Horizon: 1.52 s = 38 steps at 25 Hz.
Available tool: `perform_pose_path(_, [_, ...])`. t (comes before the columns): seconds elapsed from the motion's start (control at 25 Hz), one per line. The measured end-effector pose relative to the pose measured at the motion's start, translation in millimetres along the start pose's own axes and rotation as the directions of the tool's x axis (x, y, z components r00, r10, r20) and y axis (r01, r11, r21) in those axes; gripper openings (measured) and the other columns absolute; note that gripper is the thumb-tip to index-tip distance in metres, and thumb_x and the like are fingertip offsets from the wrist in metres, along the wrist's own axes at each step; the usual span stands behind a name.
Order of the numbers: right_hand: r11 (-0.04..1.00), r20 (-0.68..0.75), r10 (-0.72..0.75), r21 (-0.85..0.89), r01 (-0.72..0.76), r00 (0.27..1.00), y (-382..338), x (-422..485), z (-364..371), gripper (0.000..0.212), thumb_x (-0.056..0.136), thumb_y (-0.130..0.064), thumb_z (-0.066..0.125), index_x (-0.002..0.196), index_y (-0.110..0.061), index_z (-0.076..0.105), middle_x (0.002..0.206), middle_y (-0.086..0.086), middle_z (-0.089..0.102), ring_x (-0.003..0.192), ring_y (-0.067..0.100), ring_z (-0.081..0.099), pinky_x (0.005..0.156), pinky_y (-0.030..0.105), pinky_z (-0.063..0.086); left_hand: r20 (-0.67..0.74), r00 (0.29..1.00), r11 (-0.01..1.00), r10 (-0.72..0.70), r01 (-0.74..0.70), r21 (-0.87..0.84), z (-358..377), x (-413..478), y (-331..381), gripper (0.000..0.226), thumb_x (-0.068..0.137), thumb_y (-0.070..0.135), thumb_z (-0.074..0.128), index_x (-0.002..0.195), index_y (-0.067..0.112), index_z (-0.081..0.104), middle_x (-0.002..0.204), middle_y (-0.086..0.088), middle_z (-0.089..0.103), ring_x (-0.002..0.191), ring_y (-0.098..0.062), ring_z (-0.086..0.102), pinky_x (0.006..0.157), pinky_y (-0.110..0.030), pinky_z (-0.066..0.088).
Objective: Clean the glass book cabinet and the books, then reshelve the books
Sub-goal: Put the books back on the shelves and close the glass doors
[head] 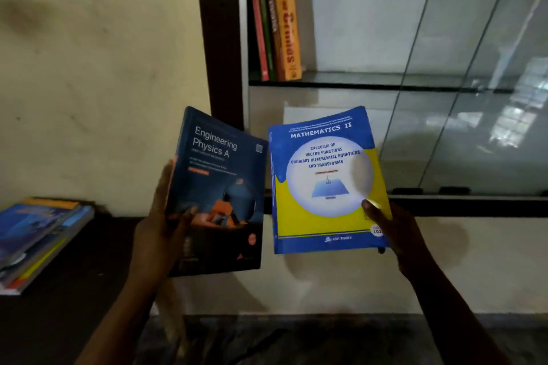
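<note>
My left hand (161, 225) grips a dark blue book titled Engineering Physics A (219, 175) by its left edge, thumb on the cover. My right hand (394, 231) holds a blue and yellow Mathematics II book (323, 184) at its lower right corner, thumb on the cover. Both books are held upright, side by side, in front of the glass book cabinet (415, 86). On the cabinet's upper glass shelf (355, 83), three books (278, 24) stand at the far left: red, green and orange spines.
A stack of several books (38, 234) lies on a dark surface (74, 290) at the lower left. The cabinet's dark wooden frame (216, 32) stands against a cream wall. A sliding glass pane (474, 98) covers the right part of the cabinet.
</note>
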State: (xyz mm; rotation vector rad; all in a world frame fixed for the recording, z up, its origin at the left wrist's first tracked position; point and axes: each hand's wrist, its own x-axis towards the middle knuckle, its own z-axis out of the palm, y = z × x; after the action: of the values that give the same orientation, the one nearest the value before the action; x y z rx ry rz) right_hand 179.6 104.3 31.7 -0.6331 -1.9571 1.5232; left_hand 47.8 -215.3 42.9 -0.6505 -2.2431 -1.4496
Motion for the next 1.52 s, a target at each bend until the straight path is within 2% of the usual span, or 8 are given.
perform_pose_path(0.16, [0.965,0.178,-0.002,0.259,-0.045,0.984,7.5,12.8,-16.1,0.04,0.076,-0.045,0.069,0.096,-0.01,0.066,0.064,-0.003,0.067,0.047,0.007,0.057,0.037,0.019,0.039,0.092,0.985,0.922,-0.146,0.169,-0.347,67.6,-13.1,27.6,0.055,0.089,-0.006,0.052,0.126,0.034,0.051,0.121,0.0,0.059,0.092,0.011,0.061,0.076,-0.002,0.043])
perform_pose_path(0.24, [0.944,0.289,-0.006,0.318,-0.091,0.957,14.7,15.5,-13.7,0.024,0.087,-0.024,0.063,0.107,-0.011,0.064,0.079,-0.005,0.072,0.062,0.006,0.065,0.048,0.018,0.047,0.084,0.953,0.839,-0.292,0.297,-0.455,98.5,-31.0,45.3,0.037,0.092,-0.001,0.049,0.12,0.023,0.057,0.102,0.002,0.068,0.076,0.008,0.063,0.067,-0.006,0.047])
perform_pose_path(0.48, [0.972,0.476,0.073,0.164,-0.17,0.876,58.3,22.8,-11.6,0.056,0.07,-0.053,0.073,0.109,-0.014,0.064,0.085,0.015,0.07,0.064,0.025,0.059,0.048,0.048,0.046,0.307,0.766,0.388,-0.565,0.575,-0.72,126.7,-55.7,61.8,0.026,0.085,0.03,0.06,0.101,0.013,0.071,0.093,-0.013,0.073,0.08,-0.025,0.07,0.075,-0.042,0.058])
perform_pose_path(0.64, [0.982,0.554,0.138,-0.184,-0.04,0.821,43.8,38.9,-11.9,0.049,0.071,-0.06,0.068,0.104,-0.024,0.064,0.095,0.01,0.069,0.083,0.032,0.063,0.081,0.051,0.047,0.252,0.793,0.463,-0.554,0.545,-0.699,143.3,-62.3,49.9,0.037,0.078,0.004,0.065,0.115,0.002,0.064,0.101,-0.013,0.071,0.085,-0.024,0.068,0.079,-0.035,0.057])
perform_pose_path(0.76, [0.693,0.417,0.036,-0.665,0.278,0.908,31.1,46.4,3.6,0.041,0.085,-0.042,0.062,0.12,-0.021,0.058,0.122,0.007,0.059,0.11,0.024,0.056,0.086,0.031,0.043,0.201,0.805,0.481,-0.559,0.511,-0.712,155.5,-65.4,51.7,0.03,0.083,-0.001,0.061,0.112,0.005,0.065,0.098,-0.01,0.072,0.083,-0.022,0.068,0.075,-0.033,0.058])
perform_pose_path(1.08, [0.867,0.436,-0.078,-0.414,0.277,0.897,-38.1,3.3,51.4,0.064,0.069,-0.076,0.053,0.087,-0.015,0.055,0.078,0.0,0.064,0.076,0.02,0.066,0.066,0.032,0.055,0.042,0.983,0.979,-0.179,0.182,-0.092,171.5,-87.5,68.8,0.05,0.073,0.046,0.061,0.12,0.028,0.057,0.096,0.01,0.067,0.084,-0.007,0.065,0.068,-0.018,0.049])
perform_pose_path(1.36, [0.946,0.219,-0.191,-0.22,0.239,0.957,-28.5,15.5,22.4,0.027,0.089,-0.028,0.06,0.094,-0.002,0.066,0.088,0.015,0.07,0.079,0.027,0.067,0.076,0.044,0.054,0.048,0.997,0.998,-0.058,0.06,-0.032,169.6,-85.5,90.4,0.054,0.076,0.048,0.06,0.126,0.03,0.055,0.096,0.019,0.063,0.08,0.008,0.062,0.067,-0.006,0.044])
perform_pose_path(1.52, [0.936,0.194,-0.258,-0.194,0.295,0.946,-41.5,29.1,-6.4,0.025,0.089,-0.023,0.061,0.107,-0.006,0.067,0.098,0.009,0.07,0.083,0.018,0.066,0.078,0.029,0.052,0.01,0.998,0.996,-0.058,0.059,-0.068,154.6,-61.6,88.9,0.042,0.084,0.025,0.054,0.123,0.041,0.05,0.095,0.005,0.071,0.082,-0.007,0.067,0.074,-0.013,0.049])
